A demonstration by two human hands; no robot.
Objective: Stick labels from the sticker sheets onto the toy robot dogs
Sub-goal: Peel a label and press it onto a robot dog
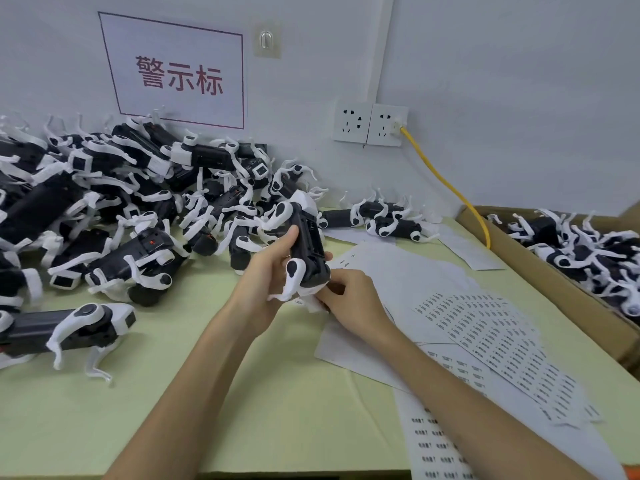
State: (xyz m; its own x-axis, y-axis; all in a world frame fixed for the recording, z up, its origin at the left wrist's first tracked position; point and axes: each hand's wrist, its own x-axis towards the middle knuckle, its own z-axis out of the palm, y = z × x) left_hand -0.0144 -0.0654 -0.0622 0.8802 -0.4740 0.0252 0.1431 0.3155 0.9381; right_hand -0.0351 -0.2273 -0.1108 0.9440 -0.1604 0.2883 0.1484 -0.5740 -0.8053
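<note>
- Room for moving is mostly at the near edge of the green table, around the two forearms.
- On the left, a pile of dogs fills the table up to the wall.
- On the right, a cardboard box with more dogs closes the side. A yellow cable comes down from the wall socket to the table beside it.
- Between the hands and the box lie the sticker sheets, overlapped; some reach the near table edge.
- Above the table centre, just beside the pile, is one toy robot dog, tilted, lifted off the table.
- The left hand grips its black body from the left, thumb up along the side, fingers curled behind.
- The right hand has curled fingers pinching the lower white end of the dog. The fingertips are partly hidden, so I cannot tell if a label is there.
</note>
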